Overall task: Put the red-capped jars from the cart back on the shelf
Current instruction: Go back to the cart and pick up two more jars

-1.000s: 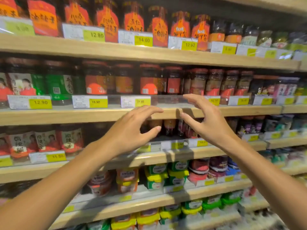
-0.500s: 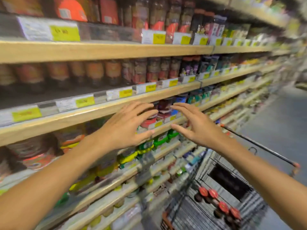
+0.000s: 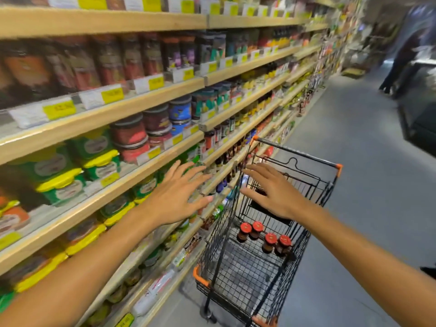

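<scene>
Several red-capped jars (image 3: pixel 264 237) stand in a row on the floor of a black wire cart (image 3: pixel 226 234) with orange corners, low and right of centre. My left hand (image 3: pixel 177 197) is spread open in front of the wooden shelves (image 3: pixel 132 107), holding nothing. My right hand (image 3: pixel 271 192) hovers open above the cart's basket, well above the jars and apart from them. Both arms reach forward from the bottom corners.
Long wooden shelves on the left hold jars, tubs with yellow lids and yellow price tags (image 3: pixel 111 95). A grey aisle floor (image 3: pixel 365 161) runs along the right. A person's blurred legs (image 3: pixel 398 64) stand at the far right end of the aisle.
The view has swung down and right from the shelf to the cart. Both open hands have dropped and moved right; the right hand is now over the cart.
</scene>
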The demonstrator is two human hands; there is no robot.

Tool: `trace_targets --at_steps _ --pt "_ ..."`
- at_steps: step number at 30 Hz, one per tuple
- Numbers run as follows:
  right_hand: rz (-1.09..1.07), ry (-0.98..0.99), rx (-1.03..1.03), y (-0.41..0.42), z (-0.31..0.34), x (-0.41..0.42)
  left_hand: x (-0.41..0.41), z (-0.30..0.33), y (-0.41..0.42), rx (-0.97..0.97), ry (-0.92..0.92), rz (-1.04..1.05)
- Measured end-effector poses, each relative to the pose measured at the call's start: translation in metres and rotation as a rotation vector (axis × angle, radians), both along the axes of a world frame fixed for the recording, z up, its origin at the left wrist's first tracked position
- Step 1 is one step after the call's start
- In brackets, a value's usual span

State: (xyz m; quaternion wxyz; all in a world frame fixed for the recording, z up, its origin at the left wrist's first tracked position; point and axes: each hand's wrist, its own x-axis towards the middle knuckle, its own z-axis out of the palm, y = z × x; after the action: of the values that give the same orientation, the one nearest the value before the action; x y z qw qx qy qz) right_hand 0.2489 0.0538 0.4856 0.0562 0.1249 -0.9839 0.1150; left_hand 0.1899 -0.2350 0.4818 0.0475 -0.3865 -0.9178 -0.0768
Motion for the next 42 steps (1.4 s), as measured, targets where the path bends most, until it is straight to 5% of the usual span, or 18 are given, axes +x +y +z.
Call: trace_targets --at_steps 16,42 --pt "-0.180 -0.273 -0.213 0.188 -0.122 0.013 -0.010 -0.102 0.204 -0.153 -0.226 0.027" --pt "-0.502 -0.537 -0.582 0.176 -0.298 -0.062 -0.150 -0.282 0.232 -0.102 -0.684 -0.014"
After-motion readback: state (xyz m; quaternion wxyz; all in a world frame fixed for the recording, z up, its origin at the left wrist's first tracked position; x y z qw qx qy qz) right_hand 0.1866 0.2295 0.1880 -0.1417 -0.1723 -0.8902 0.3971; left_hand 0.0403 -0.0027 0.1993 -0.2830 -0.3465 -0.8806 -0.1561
